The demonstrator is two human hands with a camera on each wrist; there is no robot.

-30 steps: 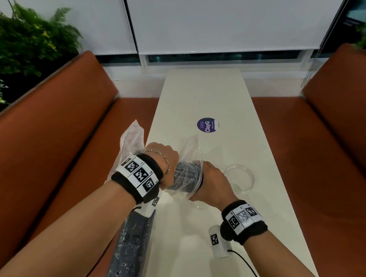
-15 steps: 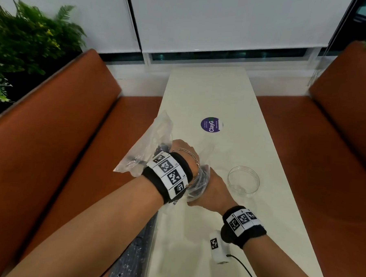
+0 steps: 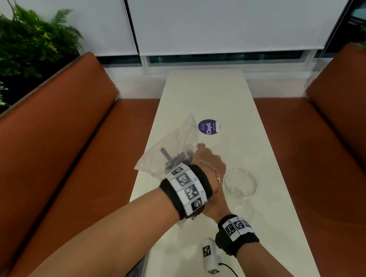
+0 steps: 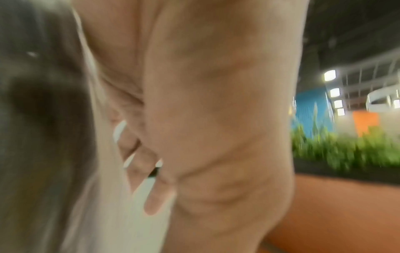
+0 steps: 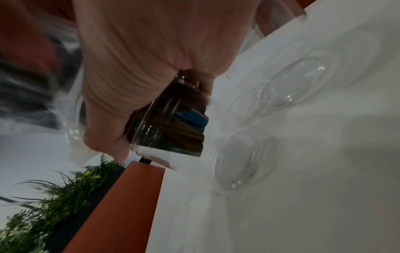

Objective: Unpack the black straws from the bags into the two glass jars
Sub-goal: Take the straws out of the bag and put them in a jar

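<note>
Black plastic straws (image 3: 177, 159) sit bunched inside a crinkled clear plastic bag (image 3: 173, 150) that the left hand (image 3: 208, 163) clutches, tilted just left of the empty round glass jar (image 3: 240, 183) on the white counter (image 3: 262, 142), while the right hand (image 5: 138, 68) curls round a second jar (image 5: 173, 126), probably to steady it for filling.

Bare forearms, no sleeves. Left wrist (image 3: 186, 191): broad black fabric band carrying a row of white tiles printed with black square marker patterns, and just beyond it, toward the left hand (image 3: 210, 163), a thin chain bracelet (image 3: 211, 171). Right wrist (image 3: 236, 232): matching black band with white marker tiles, a small white box-shaped unit (image 3: 208, 256) hanging beneath it with printed markers on two faces and a thin black cable (image 3: 234, 276) trailing from its near end; pale, light-coloured fingernails (image 4: 120, 130) in the left wrist view.
</note>
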